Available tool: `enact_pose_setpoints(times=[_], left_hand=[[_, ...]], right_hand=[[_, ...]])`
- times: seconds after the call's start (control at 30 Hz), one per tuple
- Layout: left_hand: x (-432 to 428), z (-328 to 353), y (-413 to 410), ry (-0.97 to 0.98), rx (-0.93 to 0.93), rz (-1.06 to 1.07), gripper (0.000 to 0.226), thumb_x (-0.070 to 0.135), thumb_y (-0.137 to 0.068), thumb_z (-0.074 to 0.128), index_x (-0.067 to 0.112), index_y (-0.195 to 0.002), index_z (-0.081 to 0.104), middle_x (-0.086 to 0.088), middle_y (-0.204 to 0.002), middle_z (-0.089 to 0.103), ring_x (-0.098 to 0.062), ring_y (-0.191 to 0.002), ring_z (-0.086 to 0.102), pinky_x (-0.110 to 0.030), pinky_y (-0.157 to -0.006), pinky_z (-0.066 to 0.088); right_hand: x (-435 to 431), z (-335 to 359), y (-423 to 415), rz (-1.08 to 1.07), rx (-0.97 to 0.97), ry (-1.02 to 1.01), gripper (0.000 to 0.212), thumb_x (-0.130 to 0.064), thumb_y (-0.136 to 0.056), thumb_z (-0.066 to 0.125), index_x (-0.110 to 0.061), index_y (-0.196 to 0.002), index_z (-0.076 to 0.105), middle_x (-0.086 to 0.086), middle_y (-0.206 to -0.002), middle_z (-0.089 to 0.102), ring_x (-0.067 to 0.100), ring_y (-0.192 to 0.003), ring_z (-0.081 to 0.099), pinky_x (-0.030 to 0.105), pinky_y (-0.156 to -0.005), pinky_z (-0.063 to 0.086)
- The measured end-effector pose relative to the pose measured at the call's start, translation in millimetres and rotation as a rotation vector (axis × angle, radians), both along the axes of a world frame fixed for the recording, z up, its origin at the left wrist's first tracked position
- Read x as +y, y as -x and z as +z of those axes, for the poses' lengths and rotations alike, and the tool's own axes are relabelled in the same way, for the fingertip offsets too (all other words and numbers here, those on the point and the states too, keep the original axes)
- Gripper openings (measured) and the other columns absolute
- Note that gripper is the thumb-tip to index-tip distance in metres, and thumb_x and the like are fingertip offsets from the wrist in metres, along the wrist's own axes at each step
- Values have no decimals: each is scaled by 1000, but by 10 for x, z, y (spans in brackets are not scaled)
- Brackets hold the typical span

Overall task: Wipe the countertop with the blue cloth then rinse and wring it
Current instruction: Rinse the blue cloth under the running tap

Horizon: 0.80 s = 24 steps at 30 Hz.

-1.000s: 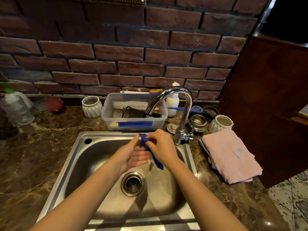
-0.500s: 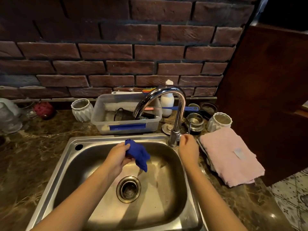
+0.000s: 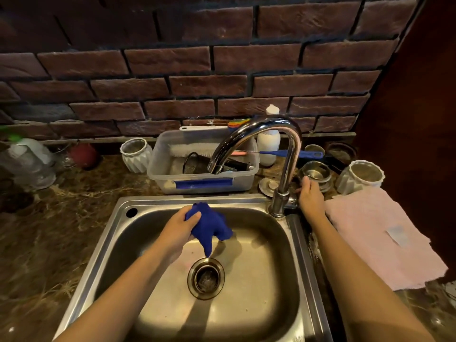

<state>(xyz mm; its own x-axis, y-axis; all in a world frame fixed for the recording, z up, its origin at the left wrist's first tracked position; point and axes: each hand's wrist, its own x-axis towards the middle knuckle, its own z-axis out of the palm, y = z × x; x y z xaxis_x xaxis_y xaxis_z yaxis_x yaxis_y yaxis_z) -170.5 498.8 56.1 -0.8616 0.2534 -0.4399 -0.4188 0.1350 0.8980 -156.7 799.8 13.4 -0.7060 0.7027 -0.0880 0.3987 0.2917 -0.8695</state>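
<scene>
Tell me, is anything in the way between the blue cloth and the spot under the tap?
Nothing visible. The left hand holds the blue cloth over the sink, below the faucet spout, with only open air between them. The right hand is at the faucet's base, off to the side.

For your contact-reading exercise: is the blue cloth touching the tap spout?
Apart. The head view shows the blue cloth bunched in the left hand, with open sink rim visible between it and the tap spout mouth.
</scene>
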Motion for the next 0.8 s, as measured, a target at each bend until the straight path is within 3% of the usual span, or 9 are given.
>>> enact_pose_setpoints(times=[0.1,0.2,0.37,0.57,0.8], left_hand=[[-2,-25,33,-81,-32,39,22,14,-96,44,18,-116,53,-12,-115,63,-25,-105,62,-36,-82,52],[13,-34,35,-156,-68,64,21,14,-96,44,21,-112,54,-11,-113,64,-24,-104,63,-35,-78,53],[21,-80,31,-260,-124,86,22,12,-96,43,22,-112,55,-10,-112,65,-23,-103,64,-34,-78,53],[28,-130,18,-294,-145,88,28,12,-96,43,18,-123,51,-11,-115,64,-22,-100,64,-28,-69,57],[44,-152,-8,-312,-154,90,25,12,-96,43,20,-118,52,-10,-113,64,-21,-98,65,-28,-71,57]], right_hand=[[-34,-52,88,-12,51,79,41,-37,-101,26,-7,-100,53,3,-81,63,22,-83,59,31,-73,37],[-49,-80,107,-65,81,62,42,-32,-102,26,-4,-87,54,-5,-65,52,10,-64,49,28,-71,32],[-51,-119,151,-142,32,-39,44,-31,-102,26,-9,-71,47,-3,-63,44,19,-69,46,29,-68,30],[-68,-85,182,-169,-25,-53,47,-33,-102,22,-3,-78,50,7,-73,48,10,-58,38,28,-65,28],[-86,-47,173,-172,-46,-82,49,-32,-102,21,-2,-81,53,11,-80,50,18,-70,42,28,-67,27]])
